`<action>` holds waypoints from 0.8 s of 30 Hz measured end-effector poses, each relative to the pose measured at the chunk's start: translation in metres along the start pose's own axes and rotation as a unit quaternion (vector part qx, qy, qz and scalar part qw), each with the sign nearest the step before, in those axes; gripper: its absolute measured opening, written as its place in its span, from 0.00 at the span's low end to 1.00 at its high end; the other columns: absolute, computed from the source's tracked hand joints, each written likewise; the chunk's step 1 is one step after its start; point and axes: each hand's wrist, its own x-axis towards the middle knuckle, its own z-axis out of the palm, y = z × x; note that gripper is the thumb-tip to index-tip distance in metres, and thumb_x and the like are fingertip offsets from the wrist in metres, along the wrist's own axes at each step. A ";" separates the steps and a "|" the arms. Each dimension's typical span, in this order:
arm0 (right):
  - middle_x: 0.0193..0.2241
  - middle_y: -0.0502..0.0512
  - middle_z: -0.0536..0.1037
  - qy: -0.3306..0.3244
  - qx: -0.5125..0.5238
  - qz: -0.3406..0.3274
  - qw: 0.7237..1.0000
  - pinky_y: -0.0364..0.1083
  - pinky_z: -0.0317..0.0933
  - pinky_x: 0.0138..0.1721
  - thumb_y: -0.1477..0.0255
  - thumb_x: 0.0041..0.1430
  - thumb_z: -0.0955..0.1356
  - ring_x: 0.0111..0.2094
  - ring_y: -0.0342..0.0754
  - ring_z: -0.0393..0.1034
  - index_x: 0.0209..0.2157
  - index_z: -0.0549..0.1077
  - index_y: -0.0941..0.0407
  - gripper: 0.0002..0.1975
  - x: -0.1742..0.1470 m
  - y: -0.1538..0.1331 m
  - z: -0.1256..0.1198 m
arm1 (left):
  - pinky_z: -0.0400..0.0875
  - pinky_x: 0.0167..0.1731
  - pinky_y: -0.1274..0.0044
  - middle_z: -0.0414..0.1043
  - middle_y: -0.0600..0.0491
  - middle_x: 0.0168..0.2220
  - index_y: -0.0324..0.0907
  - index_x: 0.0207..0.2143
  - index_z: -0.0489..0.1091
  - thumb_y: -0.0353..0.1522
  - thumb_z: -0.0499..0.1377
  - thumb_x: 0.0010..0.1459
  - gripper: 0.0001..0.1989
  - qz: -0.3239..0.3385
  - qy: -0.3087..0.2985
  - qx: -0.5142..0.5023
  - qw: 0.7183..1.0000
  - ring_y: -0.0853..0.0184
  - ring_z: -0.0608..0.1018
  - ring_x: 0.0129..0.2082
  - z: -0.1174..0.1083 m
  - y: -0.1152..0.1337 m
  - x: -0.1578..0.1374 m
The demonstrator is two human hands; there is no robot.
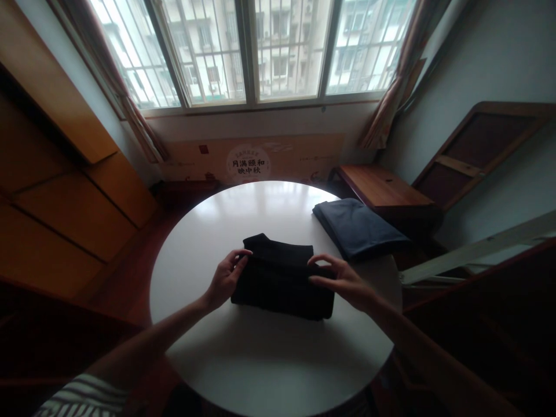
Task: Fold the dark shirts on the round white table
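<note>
A black garment [282, 284] lies folded into a thick rectangle on the round white table [269, 359]; its exact kind does not show. At its upper left edge, my left hand [226, 275] pinches the cloth between thumb and fingers. My right hand [339, 278] grips the right edge, thumb below and curved fingers above, with a fold of cloth between them. A narrower folded part of the garment sticks up beyond both hands. Farther back on the right, a dark blue-grey folded cloth item [358, 229] hangs slightly over the table's edge, touched by neither hand.
Behind the table stands a low wooden cabinet or stool [386, 185] on the right. A printed banner board [299, 156] leans below the barred window [286, 52]. Wooden cupboards [65, 214] line the left, and a pale slanted bar [478, 249] is close on the right.
</note>
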 end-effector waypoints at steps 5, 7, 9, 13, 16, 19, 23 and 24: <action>0.37 0.53 0.80 0.034 0.188 0.047 0.980 0.45 0.69 0.40 0.66 0.43 0.79 0.38 0.48 0.76 0.48 0.73 0.55 0.29 0.028 0.002 -0.004 | 0.61 0.19 0.84 0.71 0.56 0.27 0.40 0.46 0.70 0.47 0.63 0.57 0.23 0.002 0.055 -0.062 0.997 0.74 0.69 0.22 0.003 -0.002 0.033; 0.38 0.54 0.81 0.017 0.188 0.059 0.980 0.46 0.69 0.41 0.68 0.40 0.80 0.38 0.49 0.76 0.45 0.75 0.56 0.28 0.037 0.009 -0.003 | 0.64 0.21 0.83 0.73 0.55 0.27 0.39 0.46 0.71 0.48 0.65 0.54 0.25 -0.011 0.060 -0.076 0.995 0.73 0.72 0.23 0.005 -0.006 0.049; 0.37 0.55 0.81 0.040 0.159 0.038 0.986 0.47 0.70 0.39 0.65 0.41 0.79 0.37 0.50 0.76 0.42 0.76 0.57 0.24 0.045 0.018 -0.002 | 0.67 0.22 0.82 0.74 0.53 0.28 0.38 0.46 0.71 0.49 0.66 0.51 0.28 -0.036 0.054 -0.082 0.995 0.70 0.74 0.24 0.006 -0.013 0.063; 0.34 0.54 0.80 0.110 0.062 -0.033 0.991 0.48 0.69 0.38 0.59 0.46 0.76 0.37 0.51 0.75 0.38 0.76 0.58 0.21 0.062 0.035 -0.002 | 0.70 0.23 0.80 0.76 0.51 0.27 0.36 0.47 0.70 0.49 0.69 0.47 0.33 -0.109 0.040 -0.067 0.991 0.67 0.77 0.25 0.003 -0.023 0.079; 0.33 0.53 0.80 0.127 0.050 -0.026 0.990 0.49 0.70 0.39 0.56 0.48 0.74 0.36 0.52 0.75 0.39 0.74 0.56 0.21 0.072 0.042 -0.002 | 0.73 0.26 0.79 0.77 0.49 0.31 0.38 0.53 0.66 0.44 0.72 0.46 0.36 -0.139 0.013 -0.041 0.989 0.65 0.79 0.28 -0.002 -0.023 0.078; 0.32 0.53 0.80 0.132 0.049 -0.006 0.990 0.49 0.71 0.37 0.55 0.49 0.73 0.35 0.52 0.76 0.42 0.71 0.55 0.23 0.079 0.047 -0.003 | 0.76 0.30 0.75 0.78 0.47 0.35 0.41 0.57 0.61 0.39 0.73 0.46 0.39 -0.144 -0.002 -0.023 0.989 0.64 0.80 0.30 -0.007 -0.022 0.073; 0.34 0.54 0.80 0.140 -0.018 -0.027 0.990 0.49 0.71 0.36 0.55 0.52 0.71 0.35 0.52 0.76 0.43 0.70 0.54 0.22 0.081 0.053 -0.009 | 0.76 0.31 0.73 0.77 0.47 0.36 0.40 0.58 0.59 0.38 0.70 0.51 0.36 -0.129 -0.003 0.027 0.991 0.62 0.81 0.32 -0.015 -0.024 0.070; 0.35 0.56 0.80 0.144 -0.044 -0.030 0.988 0.50 0.71 0.37 0.55 0.53 0.71 0.36 0.53 0.76 0.43 0.69 0.55 0.22 0.081 0.052 -0.011 | 0.76 0.31 0.73 0.77 0.47 0.35 0.40 0.58 0.59 0.38 0.69 0.51 0.35 -0.121 -0.003 0.055 0.991 0.62 0.80 0.32 -0.017 -0.024 0.071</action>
